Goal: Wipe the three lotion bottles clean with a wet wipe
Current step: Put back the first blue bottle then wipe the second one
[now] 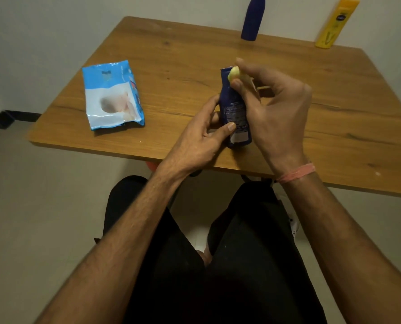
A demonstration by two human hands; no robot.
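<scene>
wiping a small blue bottle above a wooden worktop set against pale walls.
wipes pack lies left; left hand grips the bottle's base, cap end pointing away; right hand pinches a wet wipe at its top; two more bottles stand at the back.

One wide-angle view from the head looks forward and steeply down, close over the lap and both forearms, onto the bench, which reaches back to the wall.

Wooden table against a pale wall; black trousers below.
</scene>
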